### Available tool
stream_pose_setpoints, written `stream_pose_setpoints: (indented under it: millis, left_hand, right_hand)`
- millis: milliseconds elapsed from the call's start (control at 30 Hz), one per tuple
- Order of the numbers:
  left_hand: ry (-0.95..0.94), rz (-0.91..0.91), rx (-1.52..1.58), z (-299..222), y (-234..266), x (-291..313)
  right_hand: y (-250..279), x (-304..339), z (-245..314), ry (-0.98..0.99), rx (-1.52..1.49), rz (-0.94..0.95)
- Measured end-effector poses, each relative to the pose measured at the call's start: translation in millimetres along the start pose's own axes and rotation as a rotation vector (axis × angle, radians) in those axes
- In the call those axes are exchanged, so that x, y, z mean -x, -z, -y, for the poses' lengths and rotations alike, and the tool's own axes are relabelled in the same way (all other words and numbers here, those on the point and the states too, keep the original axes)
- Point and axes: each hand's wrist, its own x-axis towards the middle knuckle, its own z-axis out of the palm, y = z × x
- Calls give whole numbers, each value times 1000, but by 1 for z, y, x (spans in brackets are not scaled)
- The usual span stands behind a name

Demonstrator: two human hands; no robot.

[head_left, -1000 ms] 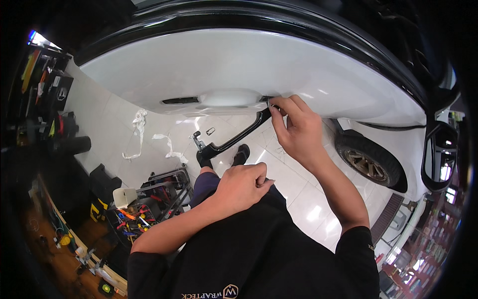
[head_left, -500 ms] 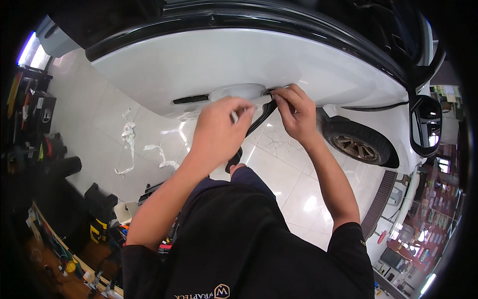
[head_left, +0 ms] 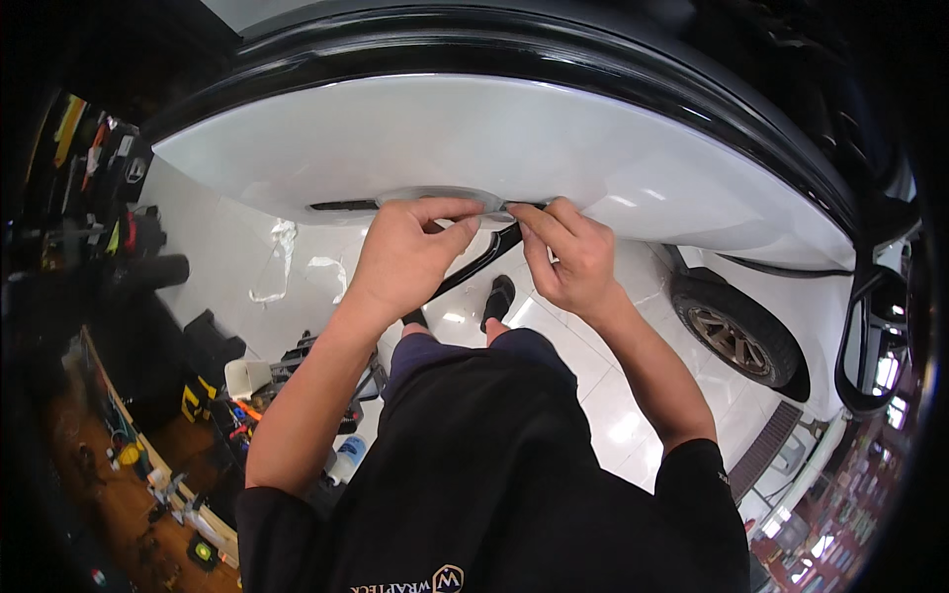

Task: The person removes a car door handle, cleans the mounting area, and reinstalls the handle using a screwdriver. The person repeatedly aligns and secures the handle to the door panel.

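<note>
Door [head_left: 395, 138] arches across 12 o'clock; below it the black handle [head_left: 486, 260] slants, long axis from 8 toward 2 o'clock, upper end at the right hand [head_left: 571, 259]. Left hand [head_left: 407, 252]: 10 o'clock. Thumbs and forefingers close together; whether clamped, I cannot tell.

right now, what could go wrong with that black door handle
The black handle slants away from the white door panel, so it might swing and scratch the paint. The fingertips of the left hand and right hand are close together near the handle's upper end, so a finger could get pinched. The left hand blocks the view of the handle's lower part, so a knock there could go unnoticed.
</note>
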Motion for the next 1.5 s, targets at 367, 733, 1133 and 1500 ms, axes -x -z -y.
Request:
stream_pose_setpoints:
  millis: [367, 733, 1133, 1500]
  left_hand:
    - [144, -236, 158, -22, -50, -2]
    - [224, -414, 190, -30, -60, -3]
    - [207, -431, 172, -30, -66, -4]
    - [184, -431, 142, -30, -66, 0]
  right_hand:
    - [9, -3, -20, 74, -136, 58]
    - [9, -5, -25, 100, -224, 25]
    - [10, -4, -30, 129, -237, 16]
    - [12, -6, -32, 169, -226, 12]
